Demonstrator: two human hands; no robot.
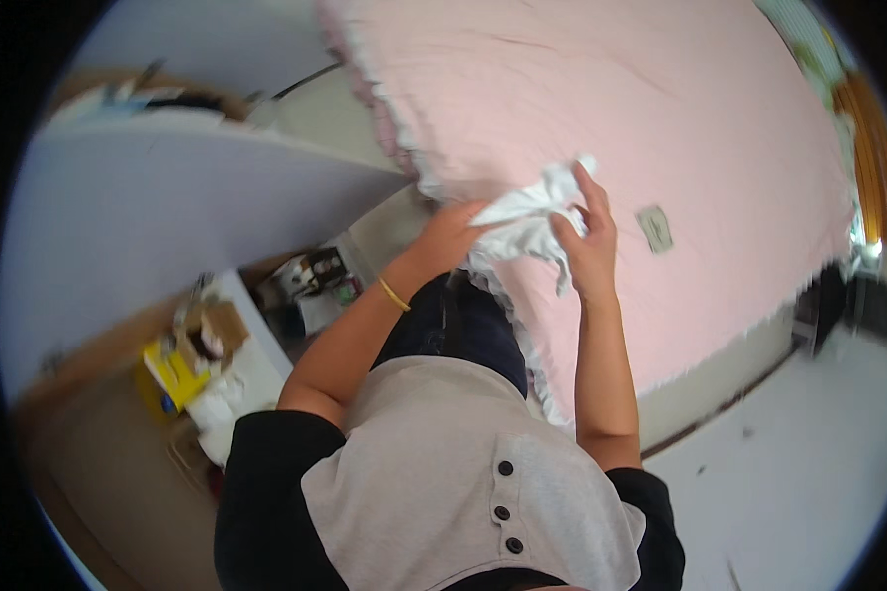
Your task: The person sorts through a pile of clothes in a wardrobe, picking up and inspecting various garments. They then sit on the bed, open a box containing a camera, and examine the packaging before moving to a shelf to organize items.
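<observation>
Nearest the camera is the wearer's own torso, in a grey shirt [414,473] with black sleeves and a short row of dark buttons, seen from above.

Beyond it, both bare forearms reach forward. The left hand [453,234], with a yellow bangle [394,295] near its wrist, has its fingers closed on the left end of a crumpled white cloth [522,217]. The right hand [593,246] is at the cloth's right end, thumb and forefinger spread apart and touching the fabric; blur makes it impossible to tell whether it pinches firmly. The cloth is stretched between the hands, in front of the body, over the near edge of a pink bed [719,118].

A white ruffle [524,345] trims that edge, just beside the wearer's dark trousers [468,320]. Past the right hand, a small pale green rectangle [654,229] lies flat on the bedding, with open pink surface around it.

To the left, a pale panel [197,207] hems in that side; below it is a yellow box [174,372]. At lower right, the pale floor [788,443] offers open room.
</observation>
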